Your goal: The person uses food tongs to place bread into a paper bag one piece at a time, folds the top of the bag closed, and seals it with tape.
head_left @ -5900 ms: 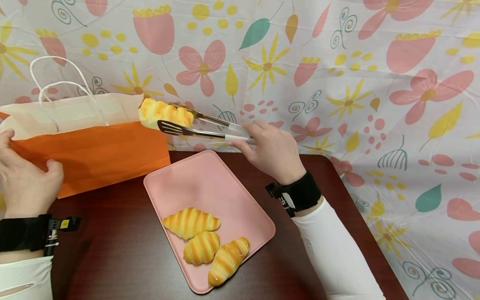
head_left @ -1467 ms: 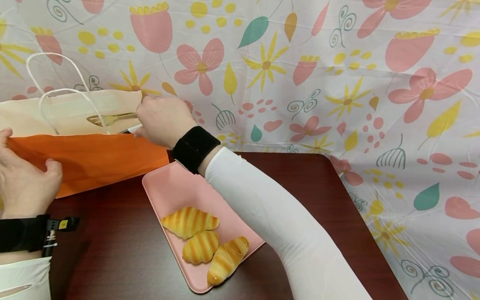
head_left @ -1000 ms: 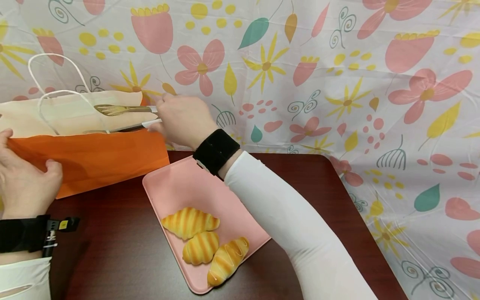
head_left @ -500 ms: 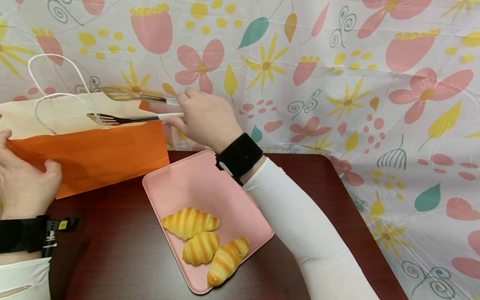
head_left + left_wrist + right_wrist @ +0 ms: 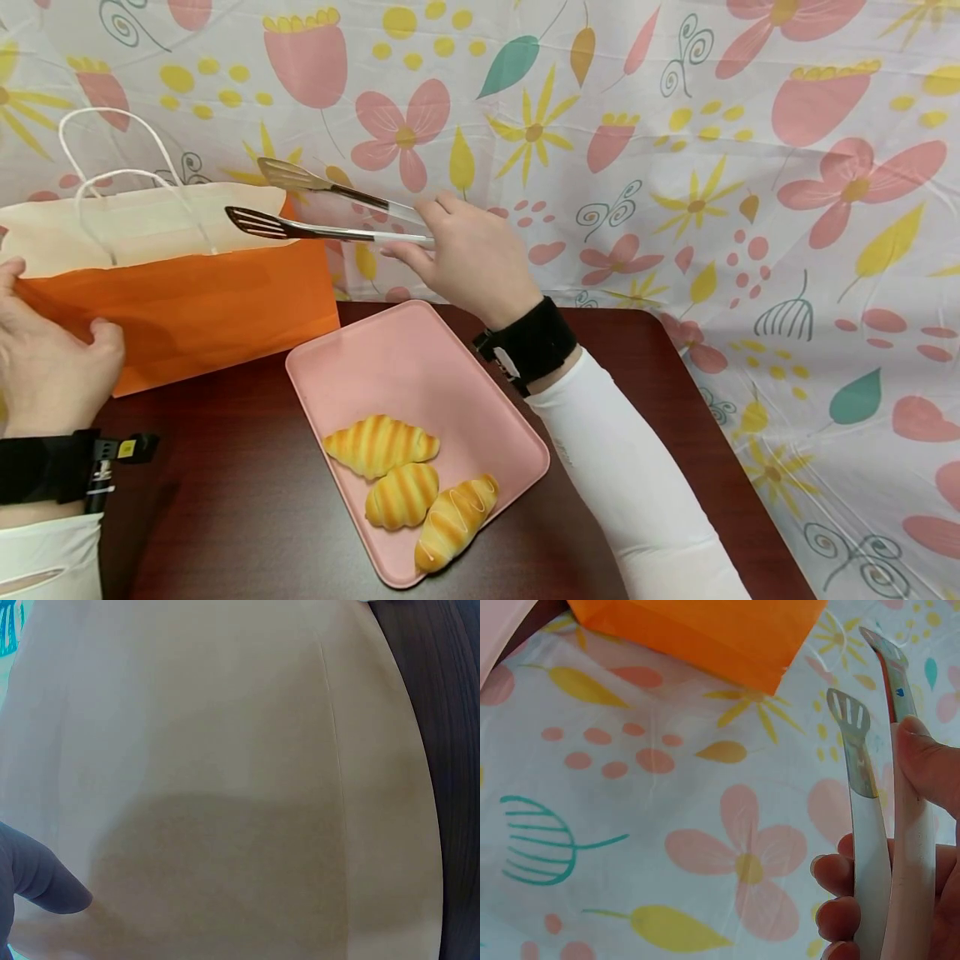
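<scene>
your right hand (image 5: 480, 254) sits near the middle of the head view, pointing toward 10 o'clock; in the right wrist view its fingers (image 5: 836, 915) curl in a hold, with your right thumb (image 5: 934, 761) set against them. your right wrist (image 5: 536, 346) wears a black strap, and your sleeved right forearm (image 5: 645, 500) runs off toward 5 o'clock. your left hand (image 5: 56, 358) lies at 9 o'clock, back toward you, left thumb (image 5: 52, 877) spread; the frame edge cuts off its fingers. your sleeved left forearm (image 5: 52, 550) lies at 8 o'clock.
</scene>
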`<state>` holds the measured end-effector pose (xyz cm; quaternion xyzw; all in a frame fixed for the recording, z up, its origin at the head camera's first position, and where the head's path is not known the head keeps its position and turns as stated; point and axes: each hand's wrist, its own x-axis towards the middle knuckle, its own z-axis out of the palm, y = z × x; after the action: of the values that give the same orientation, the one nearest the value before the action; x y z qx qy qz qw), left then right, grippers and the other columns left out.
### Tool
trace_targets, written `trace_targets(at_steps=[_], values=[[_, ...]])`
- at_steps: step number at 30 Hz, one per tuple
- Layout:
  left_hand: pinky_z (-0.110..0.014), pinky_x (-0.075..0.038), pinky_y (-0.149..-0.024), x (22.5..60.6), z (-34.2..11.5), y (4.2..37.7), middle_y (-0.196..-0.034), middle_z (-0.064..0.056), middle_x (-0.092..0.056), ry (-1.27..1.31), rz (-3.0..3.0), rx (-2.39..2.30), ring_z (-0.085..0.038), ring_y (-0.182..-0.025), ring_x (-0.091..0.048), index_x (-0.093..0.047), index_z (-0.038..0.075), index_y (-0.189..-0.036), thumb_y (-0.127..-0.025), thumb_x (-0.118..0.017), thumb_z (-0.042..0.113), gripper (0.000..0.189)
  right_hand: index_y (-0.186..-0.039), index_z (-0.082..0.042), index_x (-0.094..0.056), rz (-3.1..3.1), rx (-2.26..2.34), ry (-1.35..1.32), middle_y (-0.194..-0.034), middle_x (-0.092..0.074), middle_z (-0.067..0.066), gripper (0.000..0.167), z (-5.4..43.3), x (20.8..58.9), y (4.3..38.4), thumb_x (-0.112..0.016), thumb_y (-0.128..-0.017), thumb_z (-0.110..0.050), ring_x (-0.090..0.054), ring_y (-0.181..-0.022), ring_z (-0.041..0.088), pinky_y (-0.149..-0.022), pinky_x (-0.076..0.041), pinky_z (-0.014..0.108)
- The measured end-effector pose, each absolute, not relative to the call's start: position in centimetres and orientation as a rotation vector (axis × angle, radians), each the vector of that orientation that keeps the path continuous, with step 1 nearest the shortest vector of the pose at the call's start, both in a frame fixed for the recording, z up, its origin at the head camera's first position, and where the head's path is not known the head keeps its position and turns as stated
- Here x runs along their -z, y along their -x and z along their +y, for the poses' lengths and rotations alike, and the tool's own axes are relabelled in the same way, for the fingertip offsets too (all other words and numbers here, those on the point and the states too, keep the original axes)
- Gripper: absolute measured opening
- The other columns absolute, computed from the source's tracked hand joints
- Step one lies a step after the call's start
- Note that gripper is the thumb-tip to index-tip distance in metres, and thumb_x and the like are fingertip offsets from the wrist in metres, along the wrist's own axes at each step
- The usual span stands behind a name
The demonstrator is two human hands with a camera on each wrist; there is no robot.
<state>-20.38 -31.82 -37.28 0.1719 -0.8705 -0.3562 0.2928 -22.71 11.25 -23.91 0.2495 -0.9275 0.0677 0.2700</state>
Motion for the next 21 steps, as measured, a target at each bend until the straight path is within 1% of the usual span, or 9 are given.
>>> trace_targets(at_steps=[2, 5, 8, 12, 15, 17, 21], values=[[-0.049, -0.006, -0.133, 37.1, -31.7, 20.3, -0.175, -0.022, -0.006, -0.456, -2.321, 0.952, -0.037, -0.162, -0.008, -0.01, 0.026, -0.174, -0.102, -0.049, 0.027, 0.082, -0.136, -0.012, -0.074, -2.509, -0.213, -0.64, -0.119, -0.074, 0.005, 0.06, 12.1, 24.3, 22.5, -0.07, -0.104, -0.063, -0.068, -0.081, 0.026, -0.066, -0.057, 0.043], [-0.05, -0.005, -0.134, 36.8, -31.4, 20.1, -0.175, -0.023, -0.006, -0.458, -2.329, 0.956, -0.038, -0.162, -0.008, -0.009, 0.025, -0.174, -0.102, -0.049, 0.026, 0.082, -0.138, -0.012, -0.074, -2.492, -0.244, -0.616, -0.115, -0.073, 0.006, 0.06, 13.4, 25.1, 22.1, -0.071, -0.104, -0.061, -0.067, -0.078, 0.027, -0.063, -0.056, 0.044], [-0.051, -0.006, -0.134, 36.5, -31.2, 20.0, -0.175, -0.023, -0.005, -0.457, -2.33, 0.959, -0.038, -0.162, -0.008, -0.01, 0.024, -0.174, -0.102, -0.049, 0.025, 0.082, -0.134, -0.009, -0.075, -2.424, -0.245, -0.623, -0.112, -0.073, 0.009, 0.058, 14.6, 26.0, 21.8, -0.075, -0.102, -0.057, -0.065, -0.072, 0.029, -0.061, -0.055, 0.045], [-0.052, -0.008, -0.134, 36.5, -31.3, 19.9, -0.176, -0.022, -0.006, -0.481, -2.331, 0.953, -0.038, -0.163, -0.009, -0.01, 0.027, -0.174, -0.102, -0.048, 0.027, 0.081, -0.134, -0.006, -0.075, -2.349, -0.213, -0.626, -0.115, -0.076, 0.011, 0.059, 16.0, 27.3, 21.4, -0.079, -0.1, -0.055, -0.067, -0.068, 0.032, -0.059, -0.056, 0.048], [-0.054, -0.01, -0.134, 36.6, -31.4, 19.8, -0.176, -0.021, -0.007, -0.509, -2.33, 0.936, -0.037, -0.163, -0.011, -0.011, 0.029, -0.174, -0.102, -0.048, 0.03, 0.081, -0.135, -0.006, -0.075, -2.345, -0.201, -0.617, -0.113, -0.076, 0.012, 0.059, 16.7, 28.2, 21.1, -0.08, -0.1, -0.053, -0.066, -0.066, 0.033, -0.057, -0.055, 0.048], [-0.055, -0.011, -0.134, 36.7, -31.4, 19.7, -0.176, -0.021, -0.008, -0.513, -2.329, 0.931, -0.037, -0.163, -0.012, -0.012, 0.03, -0.174, -0.102, -0.049, 0.031, 0.081, -0.135, -0.007, -0.076, -2.361, -0.202, -0.61, -0.11, -0.075, 0.011, 0.057, 17.2, 28.8, 20.9, -0.08, -0.1, -0.053, -0.064, -0.064, 0.032, -0.056, -0.054, 0.048], [-0.053, -0.01, -0.134, 36.4, -31.0, 19.6, -0.175, -0.023, -0.008, -0.481, -2.332, 0.947, -0.039, -0.163, -0.011, -0.011, 0.026, -0.174, -0.102, -0.048, 0.027, 0.081, -0.133, -0.007, -0.077, -2.394, -0.223, -0.595, -0.1, -0.069, 0.009, 0.057, 18.4, 30.1, 20.1, -0.082, -0.098, -0.052, -0.06, -0.064, 0.03, -0.057, -0.052, 0.046]])
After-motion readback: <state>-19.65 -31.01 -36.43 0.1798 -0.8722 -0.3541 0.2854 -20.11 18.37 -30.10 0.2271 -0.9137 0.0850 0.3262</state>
